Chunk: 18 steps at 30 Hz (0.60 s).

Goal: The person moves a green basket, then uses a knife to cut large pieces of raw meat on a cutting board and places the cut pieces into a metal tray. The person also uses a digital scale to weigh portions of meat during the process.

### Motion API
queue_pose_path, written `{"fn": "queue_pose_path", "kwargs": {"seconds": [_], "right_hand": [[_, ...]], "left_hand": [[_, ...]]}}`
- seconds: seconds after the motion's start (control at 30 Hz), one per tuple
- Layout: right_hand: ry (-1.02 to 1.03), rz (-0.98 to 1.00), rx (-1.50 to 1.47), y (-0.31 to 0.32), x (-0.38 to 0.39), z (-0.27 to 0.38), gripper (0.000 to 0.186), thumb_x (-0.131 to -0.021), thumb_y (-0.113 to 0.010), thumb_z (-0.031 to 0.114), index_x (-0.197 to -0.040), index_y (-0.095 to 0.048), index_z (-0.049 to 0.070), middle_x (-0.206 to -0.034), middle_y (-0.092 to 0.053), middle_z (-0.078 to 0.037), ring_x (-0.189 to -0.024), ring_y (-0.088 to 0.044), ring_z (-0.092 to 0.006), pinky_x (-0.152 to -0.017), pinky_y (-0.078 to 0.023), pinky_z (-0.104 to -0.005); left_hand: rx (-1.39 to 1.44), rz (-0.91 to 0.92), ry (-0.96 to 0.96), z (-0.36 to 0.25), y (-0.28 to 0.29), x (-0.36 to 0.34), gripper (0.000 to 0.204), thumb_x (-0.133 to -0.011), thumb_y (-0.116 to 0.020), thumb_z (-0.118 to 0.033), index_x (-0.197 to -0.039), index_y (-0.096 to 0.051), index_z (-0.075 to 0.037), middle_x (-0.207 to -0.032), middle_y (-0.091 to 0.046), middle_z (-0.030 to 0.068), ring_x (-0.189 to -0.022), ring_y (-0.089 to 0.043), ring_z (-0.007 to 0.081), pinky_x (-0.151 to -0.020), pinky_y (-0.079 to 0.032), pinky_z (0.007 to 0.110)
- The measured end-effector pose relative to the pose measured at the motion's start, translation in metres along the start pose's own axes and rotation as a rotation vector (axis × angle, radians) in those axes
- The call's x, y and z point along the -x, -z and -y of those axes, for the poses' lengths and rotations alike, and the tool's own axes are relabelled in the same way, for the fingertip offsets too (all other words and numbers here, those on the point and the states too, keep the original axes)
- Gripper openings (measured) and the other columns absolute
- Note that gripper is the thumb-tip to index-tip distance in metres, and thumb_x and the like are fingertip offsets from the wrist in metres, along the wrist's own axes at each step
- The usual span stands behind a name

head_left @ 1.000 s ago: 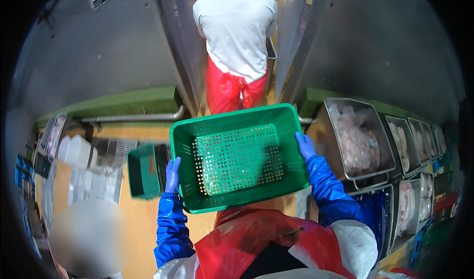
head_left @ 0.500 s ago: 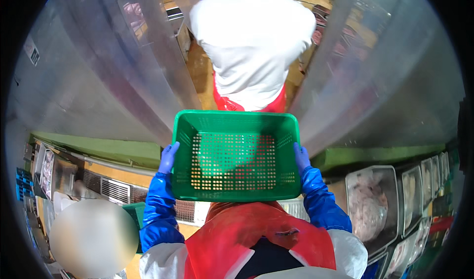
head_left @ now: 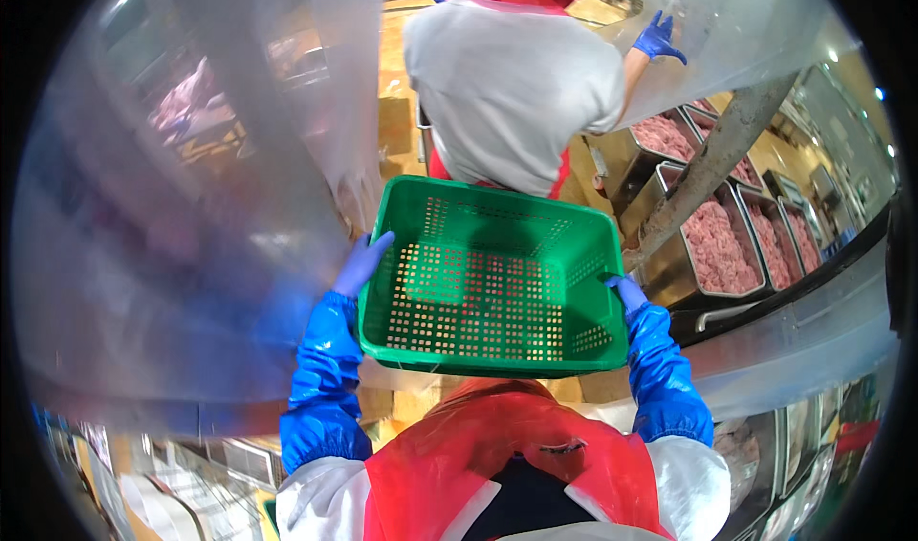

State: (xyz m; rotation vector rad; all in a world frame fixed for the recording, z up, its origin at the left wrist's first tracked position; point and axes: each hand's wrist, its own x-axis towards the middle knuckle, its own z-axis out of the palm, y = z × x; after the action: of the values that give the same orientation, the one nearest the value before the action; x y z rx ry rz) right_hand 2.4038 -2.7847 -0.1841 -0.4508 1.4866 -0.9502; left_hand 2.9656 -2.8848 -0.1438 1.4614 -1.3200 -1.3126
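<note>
In the head view, the green perforated basket point(head_left: 492, 208) is held between both of the person's hands, above the floor point(head_left: 394, 72). The left grip point(head_left: 363, 264) is closed on its left end; the right grip point(head_left: 626, 292) is closed on its right end, fingers partly hidden. Just ahead is a co-worker point(head_left: 512, 87) in white. Translucent curtains point(head_left: 172, 254) hang alongside; metal bins point(head_left: 722, 244) of pink ground meat stand ahead to the right.

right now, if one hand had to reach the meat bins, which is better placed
Probably the right hand: it holds the basket by its right end, on the meat bins' side. The left hand holds the opposite end, farther away.
</note>
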Motion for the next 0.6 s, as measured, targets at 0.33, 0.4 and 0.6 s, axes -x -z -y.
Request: {"fn": "queue_pose_path", "kwargs": {"seconds": [0.33, 0.4, 0.6], "right_hand": [[0.223, 0.218, 0.254, -0.157, -0.095, 0.097, 0.066, -0.067, -0.066, 0.003, -0.129, -0.041, -0.002, -0.108, -0.060, -0.016, -0.091, -0.060, -0.0253, -0.077, -0.053, -0.0394], [0.436, 0.107, 0.344, -0.166, -0.102, 0.120, 0.069, -0.063, -0.068, 0.000, -0.127, -0.042, -0.004, -0.104, -0.060, -0.015, -0.091, -0.059, -0.0253, -0.080, -0.052, -0.0395], [0.573, 0.034, 0.601, -0.202, -0.137, 0.234, 0.068, -0.060, -0.071, 0.002, -0.122, -0.045, -0.006, -0.098, -0.061, -0.014, -0.083, -0.061, -0.0222, -0.071, -0.053, -0.0331]], "left_hand": [[-0.637, -0.451, -0.978, -0.255, 0.002, -0.181, 0.046, -0.076, -0.083, -0.036, -0.104, -0.069, -0.002, -0.105, -0.069, 0.0149, -0.105, -0.062, 0.0276, -0.092, -0.049, 0.040], [-0.379, -0.466, -0.908, -0.268, 0.001, -0.213, 0.030, -0.080, -0.081, -0.031, -0.085, -0.072, -0.003, -0.089, -0.071, 0.0100, -0.086, -0.066, 0.0192, -0.082, -0.052, 0.034], [-0.331, -0.413, -1.114, -0.310, -0.099, -0.232, 0.029, -0.080, -0.081, -0.026, -0.077, -0.064, -0.002, -0.078, -0.068, 0.0112, -0.069, -0.064, 0.0212, -0.068, -0.052, 0.034]]}}
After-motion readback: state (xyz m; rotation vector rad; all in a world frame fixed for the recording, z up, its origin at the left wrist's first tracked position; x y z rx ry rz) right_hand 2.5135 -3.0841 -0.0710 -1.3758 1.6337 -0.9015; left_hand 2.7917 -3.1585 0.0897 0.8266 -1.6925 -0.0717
